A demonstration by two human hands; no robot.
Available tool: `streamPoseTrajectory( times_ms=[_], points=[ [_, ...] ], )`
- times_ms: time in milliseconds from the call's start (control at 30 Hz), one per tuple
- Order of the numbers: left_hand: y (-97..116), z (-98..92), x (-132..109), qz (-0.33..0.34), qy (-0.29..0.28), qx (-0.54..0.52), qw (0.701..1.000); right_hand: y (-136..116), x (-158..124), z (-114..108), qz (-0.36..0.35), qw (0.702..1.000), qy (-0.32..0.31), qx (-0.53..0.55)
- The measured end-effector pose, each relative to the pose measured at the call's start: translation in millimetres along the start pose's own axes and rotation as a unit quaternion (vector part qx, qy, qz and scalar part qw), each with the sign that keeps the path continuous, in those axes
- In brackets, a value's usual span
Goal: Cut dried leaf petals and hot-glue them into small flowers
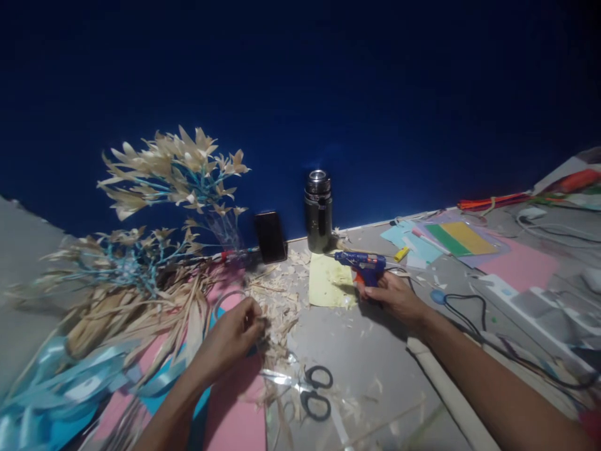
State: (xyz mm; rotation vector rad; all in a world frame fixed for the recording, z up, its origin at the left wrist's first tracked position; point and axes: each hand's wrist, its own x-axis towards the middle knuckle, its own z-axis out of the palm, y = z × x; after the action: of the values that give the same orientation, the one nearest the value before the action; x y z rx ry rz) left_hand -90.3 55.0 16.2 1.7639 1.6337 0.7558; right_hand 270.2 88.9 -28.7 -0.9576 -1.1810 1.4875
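My right hand point(392, 297) is wrapped round the handle of a blue glue gun point(369, 262), whose nozzle points left above a yellow paper point(328, 285). Over a heap of husk scraps point(282, 294), my left hand point(239, 329) is closed with its fingertips together; what they hold, if anything, is too small to make out. Black-handled scissors point(315, 393) lie in front of it on the table point(328, 338). Dried husks point(136, 313) are piled at the left, below pale husk flowers point(178, 169) on blue stems.
A dark flask point(318, 213) and a phone point(270, 237) stand by the blue wall. Pink sheets point(237, 407) and blue ribbon point(61, 394) lie front left. At the right are coloured papers point(462, 238), a power strip point(539, 319) and cables point(486, 307).
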Motion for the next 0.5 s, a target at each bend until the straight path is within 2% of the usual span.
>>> streamPoseTrajectory(
  times_ms=[67,167,233,400,500],
  points=[
    [-8,0.5,4,-0.002,-0.015,0.040,0.999,0,1,2,-0.004,1.000,-0.001,0.014],
    [-21,0.1,9,0.013,0.031,0.058,0.998,-3,3,5,-0.009,0.999,-0.012,0.045],
    [-26,-2.0,12,0.012,0.040,0.049,0.998,-5,5,7,-0.012,0.997,-0.024,0.067],
    [-17,-10.5,13,0.086,0.069,-0.009,0.994,-8,7,10,-0.007,0.995,-0.033,0.090],
    [-8,-11.2,4,0.042,0.120,-0.058,0.990,-8,6,10,-0.008,0.995,-0.042,0.094]
  ],
)
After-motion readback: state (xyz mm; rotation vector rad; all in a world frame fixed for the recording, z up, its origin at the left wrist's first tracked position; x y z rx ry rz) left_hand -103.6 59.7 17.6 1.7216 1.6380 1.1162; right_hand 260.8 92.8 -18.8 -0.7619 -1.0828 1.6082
